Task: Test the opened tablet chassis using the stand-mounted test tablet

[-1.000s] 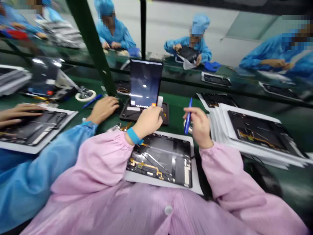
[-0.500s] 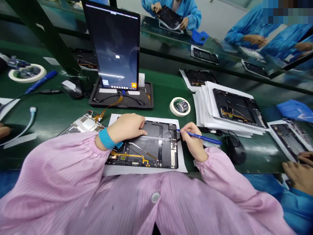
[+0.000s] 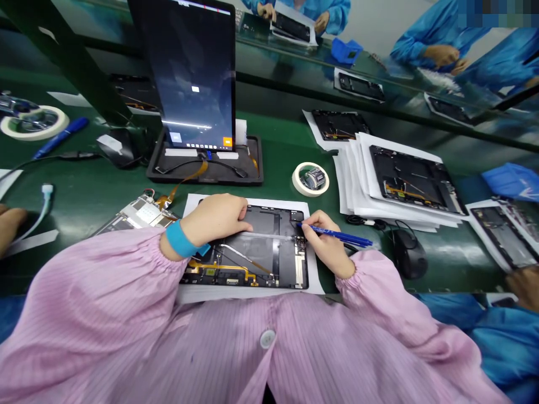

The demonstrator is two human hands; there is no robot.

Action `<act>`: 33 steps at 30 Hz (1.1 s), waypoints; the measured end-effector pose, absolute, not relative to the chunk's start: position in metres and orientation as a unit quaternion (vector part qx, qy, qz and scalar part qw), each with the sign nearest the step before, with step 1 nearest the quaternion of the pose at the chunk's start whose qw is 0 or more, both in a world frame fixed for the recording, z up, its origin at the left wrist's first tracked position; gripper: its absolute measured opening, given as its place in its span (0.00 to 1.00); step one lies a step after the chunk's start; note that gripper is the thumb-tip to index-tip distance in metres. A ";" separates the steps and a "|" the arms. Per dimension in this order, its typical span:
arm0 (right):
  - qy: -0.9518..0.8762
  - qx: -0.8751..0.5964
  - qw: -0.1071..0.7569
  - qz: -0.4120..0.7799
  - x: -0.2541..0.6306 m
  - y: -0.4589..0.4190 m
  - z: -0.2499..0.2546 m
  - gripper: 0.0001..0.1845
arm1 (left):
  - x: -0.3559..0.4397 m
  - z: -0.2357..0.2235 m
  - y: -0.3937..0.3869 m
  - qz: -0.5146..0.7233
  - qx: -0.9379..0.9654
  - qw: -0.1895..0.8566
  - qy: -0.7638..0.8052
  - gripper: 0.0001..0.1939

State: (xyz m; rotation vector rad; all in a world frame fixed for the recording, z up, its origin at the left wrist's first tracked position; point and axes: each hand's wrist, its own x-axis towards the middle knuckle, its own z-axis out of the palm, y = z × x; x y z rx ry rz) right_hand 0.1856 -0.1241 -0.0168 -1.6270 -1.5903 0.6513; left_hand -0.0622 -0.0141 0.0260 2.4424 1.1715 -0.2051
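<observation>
An opened tablet back shell (image 3: 269,247) lies on a white sheet (image 3: 314,280) just in front of me. My left hand (image 3: 221,217) rests on the shell's upper left part, fingers curled and pressing one end of a thin strip (image 3: 272,236) against it. My right hand (image 3: 326,244) grips a blue pen-like tool (image 3: 337,234), its tip touching the shell's upper right corner near the strip's other end.
An upright lit tablet (image 3: 189,76) stands in a black tray (image 3: 252,168) behind the shell. A tape roll (image 3: 310,179), a stack of shells on white sheets (image 3: 404,179) and a black mouse (image 3: 406,255) lie to the right. Co-workers' hands show at both edges and across the belt.
My head tipped down onto the shell. My left hand came off the upright tablet and settled on the shell; my right hand lowered the blue tool from upright to the shell's right corner.
</observation>
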 end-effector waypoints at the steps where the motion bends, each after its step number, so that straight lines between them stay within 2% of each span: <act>1: -0.622 -0.638 0.379 0.252 0.185 -0.124 -0.018 0.06 | -0.062 0.026 -0.014 -0.073 0.879 0.211 0.422 0.15; 9: -0.635 -0.608 0.412 0.236 0.191 -0.123 -0.009 0.08 | -0.062 0.028 -0.016 -0.066 0.883 0.200 0.419 0.15; 11: -0.660 -0.592 0.417 0.200 0.190 -0.110 0.004 0.05 | -0.064 0.033 -0.017 -0.065 0.887 0.193 0.414 0.14; 13: -0.717 -0.579 0.362 0.140 0.184 -0.087 0.017 0.05 | -0.069 0.039 -0.017 -0.062 0.888 0.196 0.411 0.14; 17: -0.793 -0.587 0.161 -0.007 0.162 -0.024 0.022 0.17 | -0.085 0.045 -0.015 -0.069 0.877 0.224 0.419 0.18; 20: -0.794 -0.600 0.085 -0.045 0.161 0.019 0.015 0.25 | -0.098 0.047 -0.011 -0.092 0.867 0.278 0.403 0.18; 23: -0.761 -0.631 0.136 -0.056 0.184 0.053 0.017 0.35 | -0.107 0.047 -0.007 -0.094 0.856 0.346 0.372 0.18; 26: -0.708 -0.686 0.170 -0.017 0.208 0.076 0.021 0.40 | -0.111 0.046 -0.004 -0.054 0.859 0.351 0.370 0.16; 29: -0.682 -0.719 0.127 0.029 0.209 0.080 0.020 0.40 | -0.112 0.044 -0.003 -0.065 0.862 0.326 0.383 0.14; 33: -0.734 -0.639 0.215 -0.083 0.181 0.046 0.024 0.31 | -0.110 0.045 -0.002 -0.109 0.855 0.327 0.387 0.11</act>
